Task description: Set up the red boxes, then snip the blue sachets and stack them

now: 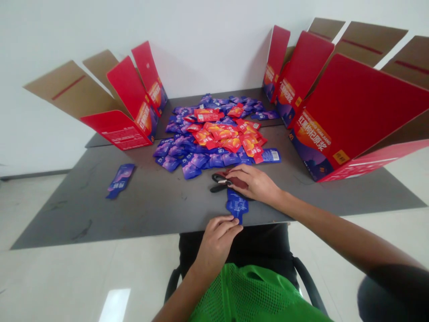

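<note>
At the table's near edge lies a blue pouch (237,203) with white print, its narrow neck pointing toward me. My left hand (219,237) is closed, fingertips pinching that neck. Just beyond, my right hand (256,182) curls over the pouch's far end, its fingertips closed at a black looped thing with a small metal part (219,182); its exact kind is unclear. Something dark red (238,182) shows partly beneath the right palm. Farther back is a heap of blue-purple pouches (197,160) with red-orange pouches (223,131) on top.
One separate blue pouch (121,180) lies left on the grey table (161,205). Open red cartons stand on both sides: a left carton (117,129) and a larger right carton (321,138), with more cartons behind them. A white wall (214,49) rises behind the table.
</note>
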The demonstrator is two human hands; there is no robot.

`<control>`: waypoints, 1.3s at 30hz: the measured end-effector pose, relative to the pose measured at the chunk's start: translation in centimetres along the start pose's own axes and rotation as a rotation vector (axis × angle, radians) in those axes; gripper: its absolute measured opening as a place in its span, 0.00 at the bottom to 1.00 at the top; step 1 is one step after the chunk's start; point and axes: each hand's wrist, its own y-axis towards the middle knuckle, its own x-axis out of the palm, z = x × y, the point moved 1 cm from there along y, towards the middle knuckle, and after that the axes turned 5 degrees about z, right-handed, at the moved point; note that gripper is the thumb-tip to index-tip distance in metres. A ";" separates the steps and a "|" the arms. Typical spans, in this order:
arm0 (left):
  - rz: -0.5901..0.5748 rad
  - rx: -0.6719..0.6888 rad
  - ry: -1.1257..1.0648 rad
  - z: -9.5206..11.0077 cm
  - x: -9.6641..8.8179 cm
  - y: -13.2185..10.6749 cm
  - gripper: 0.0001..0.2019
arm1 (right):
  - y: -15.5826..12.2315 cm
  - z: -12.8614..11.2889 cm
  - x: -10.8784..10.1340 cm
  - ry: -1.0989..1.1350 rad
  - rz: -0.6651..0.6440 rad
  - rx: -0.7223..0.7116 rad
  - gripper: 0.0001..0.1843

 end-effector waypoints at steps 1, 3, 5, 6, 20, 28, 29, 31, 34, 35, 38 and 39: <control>0.000 0.001 0.002 0.0 0.0 0.0 0.10 | 0.4 0.5 -0.2 -0.028 0.005 0.003 0.16; -0.005 -0.003 0.004 0.0 0.0 0.0 0.10 | 0.9 0.5 -0.7 -0.065 0.010 0.006 0.16; -0.011 -0.007 0.004 0.0 -0.1 0.0 0.10 | 0.8 -0.8 -1.4 -0.061 0.033 0.019 0.17; -0.017 -0.007 0.003 0.0 -0.1 0.0 0.11 | 0.5 -1.8 -1.8 -0.038 0.053 0.029 0.17; -0.054 -0.006 -0.015 0.0 -0.3 0.1 0.11 | -0.5 -1.2 0.5 0.049 -0.033 0.018 0.16; -0.183 -0.014 0.123 1.0 -0.6 1.1 0.15 | -0.1 -0.7 -2.6 -0.061 0.081 0.068 0.18; -0.220 -0.016 0.165 1.2 -0.6 1.4 0.18 | -0.6 -1.3 -3.3 -0.048 0.141 0.097 0.18; -0.257 -0.014 0.251 1.6 -0.4 2.1 0.25 | -2.0 -2.2 -4.6 -0.063 0.277 0.151 0.17; -0.259 0.017 0.379 1.7 0.2 2.7 0.35 | -4.6 -2.2 -5.8 -0.108 0.397 0.249 0.15; -0.262 0.034 0.417 1.6 0.4 2.7 0.37 | -5.5 -1.9 -6.0 -0.124 0.412 0.290 0.15; -0.272 0.089 0.501 1.4 0.5 2.4 0.32 | -8.1 -0.3 -6.3 -0.149 0.421 0.438 0.18; -0.272 0.103 0.513 1.4 0.3 2.2 0.29 | -8.7 0.2 -6.3 -0.146 0.418 0.486 0.19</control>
